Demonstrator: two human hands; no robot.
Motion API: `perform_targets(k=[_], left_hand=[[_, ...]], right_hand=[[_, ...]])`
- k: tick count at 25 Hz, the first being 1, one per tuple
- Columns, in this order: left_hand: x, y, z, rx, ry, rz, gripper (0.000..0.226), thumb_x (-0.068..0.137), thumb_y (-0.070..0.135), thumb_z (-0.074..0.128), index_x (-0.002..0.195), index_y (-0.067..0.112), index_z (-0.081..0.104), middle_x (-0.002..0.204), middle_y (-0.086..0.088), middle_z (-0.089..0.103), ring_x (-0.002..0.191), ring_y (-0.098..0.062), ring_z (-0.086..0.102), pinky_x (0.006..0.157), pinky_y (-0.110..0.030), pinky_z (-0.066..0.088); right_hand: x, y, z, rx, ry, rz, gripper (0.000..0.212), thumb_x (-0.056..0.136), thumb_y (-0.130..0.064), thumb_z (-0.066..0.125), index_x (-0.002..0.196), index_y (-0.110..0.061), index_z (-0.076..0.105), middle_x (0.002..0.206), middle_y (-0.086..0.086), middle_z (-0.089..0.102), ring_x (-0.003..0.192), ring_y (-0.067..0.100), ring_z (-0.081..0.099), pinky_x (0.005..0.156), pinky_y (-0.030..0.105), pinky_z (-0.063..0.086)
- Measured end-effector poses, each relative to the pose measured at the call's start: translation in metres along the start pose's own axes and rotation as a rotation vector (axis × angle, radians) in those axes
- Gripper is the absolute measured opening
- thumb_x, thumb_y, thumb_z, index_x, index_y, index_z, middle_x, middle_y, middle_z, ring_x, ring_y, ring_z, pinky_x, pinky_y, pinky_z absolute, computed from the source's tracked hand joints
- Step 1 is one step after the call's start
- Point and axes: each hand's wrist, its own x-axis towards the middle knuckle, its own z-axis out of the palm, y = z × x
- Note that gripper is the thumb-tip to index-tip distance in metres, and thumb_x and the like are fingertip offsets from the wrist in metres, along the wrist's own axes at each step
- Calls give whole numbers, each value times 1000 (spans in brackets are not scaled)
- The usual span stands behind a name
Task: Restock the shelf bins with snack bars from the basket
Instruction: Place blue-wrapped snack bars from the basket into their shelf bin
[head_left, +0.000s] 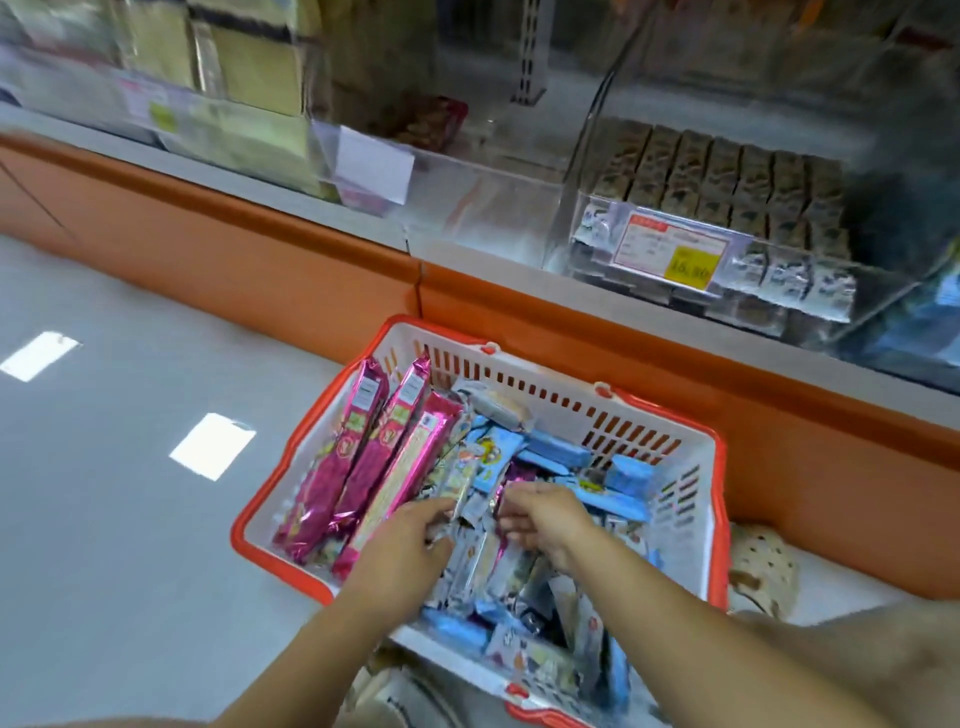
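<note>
Under your left hand (415, 527), which pinches a few bars (496, 569), the basket (719, 467) is heaped, so most restocking remains; whether your right hand (540, 519) grips anything, I cannot tell.

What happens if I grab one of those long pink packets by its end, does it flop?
Probably stays fairly stiff: the pink packets lean straight against the basket wall without sagging. Likely slippery, since the foil wrapper looks shiny. Probably light, being so thin.
</note>
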Motion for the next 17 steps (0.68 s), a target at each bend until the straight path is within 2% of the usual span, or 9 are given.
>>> perform_targets(k=[3,5,7,9,10,13,15,17], left_hand=[[2,1,-1,-19,-1,-29,45,95,20,54,139,29,48,134,8,53,106,-9,57,89,-23,44],[3,2,0,-44,-7,-49,46,95,19,53,139,29,47,132,7,53,101,-15,61,88,-28,48],[3,1,0,-50,-9,-54,46,95,19,53,140,29,47,134,7,53,95,-9,60,85,-20,47],[6,3,1,-86,7,-55,45,96,18,52,139,28,47,132,5,54,81,0,55,70,-7,44],[9,7,1,-111,25,-53,44,96,18,51,139,27,48,131,4,56,81,1,55,70,-7,42],[16,26,1,-193,66,-40,41,98,22,53,139,21,48,134,1,56,105,-5,55,90,-16,38],[17,41,-1,-254,45,-50,43,99,28,51,140,20,46,135,-1,55,110,-7,53,92,-20,38],[16,59,-4,-326,5,-70,46,99,34,49,142,19,43,133,-2,56,112,-13,56,96,-28,44]], right_hand=[[16,-9,26,49,25,12,8,93,-16,62,93,-9,59,75,9,62,56,17,56,49,24,50],[24,-11,34,68,53,37,14,94,-20,62,98,-8,58,76,8,61,56,16,58,47,22,50],[26,-12,34,102,75,69,18,95,-17,60,106,-2,59,71,9,60,54,16,56,44,21,48],[23,-13,27,93,94,85,18,95,-14,59,104,1,60,69,11,60,52,15,55,44,21,48],[19,-12,22,80,101,86,18,95,-14,59,103,2,60,70,12,61,52,15,55,44,22,48],[-6,-12,2,48,88,41,13,95,-14,57,98,-1,59,70,12,63,50,15,56,47,24,48],[-30,-15,-14,32,63,-45,11,95,-12,57,88,-5,59,67,10,64,48,13,58,47,23,50],[-58,-20,-32,24,37,-165,11,94,-11,58,85,-5,59,72,8,65,54,14,63,52,24,54]])
